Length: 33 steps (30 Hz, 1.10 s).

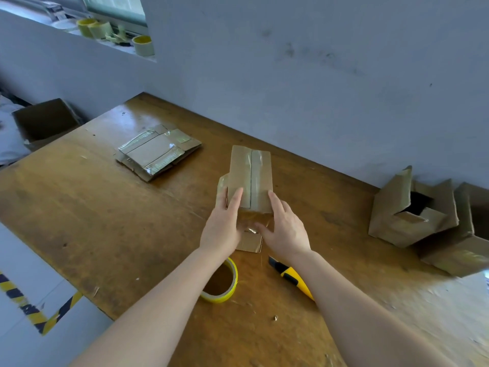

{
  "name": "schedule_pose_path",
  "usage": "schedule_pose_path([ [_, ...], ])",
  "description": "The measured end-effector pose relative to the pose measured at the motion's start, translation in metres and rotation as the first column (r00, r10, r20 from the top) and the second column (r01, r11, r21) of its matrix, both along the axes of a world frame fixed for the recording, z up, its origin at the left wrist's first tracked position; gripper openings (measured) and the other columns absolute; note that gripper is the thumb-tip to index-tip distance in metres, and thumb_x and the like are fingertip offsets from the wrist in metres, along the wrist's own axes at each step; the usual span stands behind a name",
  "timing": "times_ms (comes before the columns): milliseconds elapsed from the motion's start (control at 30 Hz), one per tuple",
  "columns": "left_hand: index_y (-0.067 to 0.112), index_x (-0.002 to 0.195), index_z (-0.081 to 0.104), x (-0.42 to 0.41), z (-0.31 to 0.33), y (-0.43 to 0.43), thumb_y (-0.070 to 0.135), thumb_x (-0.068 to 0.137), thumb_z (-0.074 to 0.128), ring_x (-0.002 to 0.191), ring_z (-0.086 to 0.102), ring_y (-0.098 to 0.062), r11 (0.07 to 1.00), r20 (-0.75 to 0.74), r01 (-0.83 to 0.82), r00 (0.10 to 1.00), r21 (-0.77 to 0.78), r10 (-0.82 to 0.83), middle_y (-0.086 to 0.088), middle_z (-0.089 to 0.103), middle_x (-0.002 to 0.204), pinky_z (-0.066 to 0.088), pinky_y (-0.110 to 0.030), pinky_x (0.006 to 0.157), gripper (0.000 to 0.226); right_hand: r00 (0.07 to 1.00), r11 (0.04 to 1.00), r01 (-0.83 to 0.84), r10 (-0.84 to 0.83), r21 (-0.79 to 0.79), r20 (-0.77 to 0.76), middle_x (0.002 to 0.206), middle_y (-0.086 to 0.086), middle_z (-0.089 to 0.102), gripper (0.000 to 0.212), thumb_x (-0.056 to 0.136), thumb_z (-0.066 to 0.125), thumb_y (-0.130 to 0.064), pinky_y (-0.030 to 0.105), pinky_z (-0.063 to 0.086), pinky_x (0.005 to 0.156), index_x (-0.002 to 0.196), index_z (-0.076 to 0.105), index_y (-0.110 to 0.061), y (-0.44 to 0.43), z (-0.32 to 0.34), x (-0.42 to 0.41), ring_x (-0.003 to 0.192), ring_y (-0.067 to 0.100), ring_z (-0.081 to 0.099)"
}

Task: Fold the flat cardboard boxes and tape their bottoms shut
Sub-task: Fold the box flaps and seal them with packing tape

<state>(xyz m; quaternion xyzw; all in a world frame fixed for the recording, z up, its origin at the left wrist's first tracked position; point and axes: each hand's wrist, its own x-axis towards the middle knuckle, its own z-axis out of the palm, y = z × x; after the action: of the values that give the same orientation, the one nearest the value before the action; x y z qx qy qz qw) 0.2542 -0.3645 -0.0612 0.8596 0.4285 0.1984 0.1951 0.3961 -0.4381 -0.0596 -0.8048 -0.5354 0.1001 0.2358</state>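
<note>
A: Where is the box that the person works on?

B: The small cardboard box [250, 178] stands in the middle of the wooden table [105, 221], with its bottom side turned up. A strip of clear tape [256, 178] runs along the seam between the two closed flaps, from the far edge to the near edge, and it continues down the near wall of the box.

A: And the hands, what do they do?

B: The left hand [223, 223] lies on the left part of the box with fingers stretched, pressing flat on the top and the near side. The right hand [284, 226] does the same on the right part. Both are spread flat on the cardboard, not clenched around anything. The thumbs meet low on the near wall, where the tape end shines.

A: Where are the tools?

B: The roll of tape with yellow rim [222, 283] lies on the table near the person, partly under the left forearm. The yellow utility knife [291, 279] lies just right of it, partly under the right forearm.

A: Other boxes?

B: A pile of flat boxes [158, 152] rests at the far left of the table. Two folded boxes [423, 215] lie at the right, near the wall. One open box [45, 123] stands beyond the table's left corner.
</note>
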Motion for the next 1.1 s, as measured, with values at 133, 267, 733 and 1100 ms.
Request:
schedule_pose_path([
  [133,0.023,0.152,0.024,-0.005,-0.009,0.01,0.027,0.094,0.059,0.122,0.054,-0.031,0.998,-0.033,0.037,0.999,0.049,-0.035,-0.014,0.034,0.152,0.048,-0.042,0.098,0.067,0.999,1.0,0.018,-0.019,-0.011,-0.027,0.134,0.003,0.052,0.079,0.084,0.068,-0.045,0.031,0.055,0.081,0.147,0.026,-0.022,0.004,0.002,0.002,0.11,0.019,0.059],
  [267,0.027,0.15,0.027,-0.005,-0.019,0.008,0.028,0.092,0.062,0.123,0.054,-0.033,0.999,-0.056,0.016,0.998,0.031,-0.014,-0.014,0.04,0.149,0.047,-0.044,0.101,0.068,0.999,0.999,0.038,-0.038,-0.013,0.009,0.124,0.005,0.056,0.068,0.083,0.072,-0.038,0.032,0.057,0.076,0.136,0.036,-0.018,0.007,-0.003,0.001,0.1,0.022,0.063],
  [733,0.036,0.145,0.037,-0.005,-0.017,0.012,0.057,0.085,0.05,0.115,0.06,-0.024,0.994,0.094,-0.071,0.992,-0.082,0.078,-0.004,0.049,0.144,0.054,-0.041,0.091,0.065,0.686,0.957,0.211,-0.292,-0.201,-0.667,0.121,-0.003,0.063,0.055,0.089,0.051,0.002,0.026,0.057,0.075,0.141,0.045,-0.017,0.01,-0.011,0.021,0.098,0.011,0.062],
  [1100,0.042,0.134,0.048,-0.029,0.015,0.028,0.054,0.078,0.06,0.101,0.063,-0.001,0.784,0.607,0.092,0.691,-0.614,0.394,0.012,0.056,0.13,0.056,-0.018,0.067,0.058,0.075,0.87,0.292,-0.435,-0.398,-0.897,0.109,0.008,0.072,0.098,0.052,0.082,-0.059,0.045,0.053,0.089,0.13,0.054,-0.008,0.016,0.032,0.014,0.102,0.027,0.065],
])
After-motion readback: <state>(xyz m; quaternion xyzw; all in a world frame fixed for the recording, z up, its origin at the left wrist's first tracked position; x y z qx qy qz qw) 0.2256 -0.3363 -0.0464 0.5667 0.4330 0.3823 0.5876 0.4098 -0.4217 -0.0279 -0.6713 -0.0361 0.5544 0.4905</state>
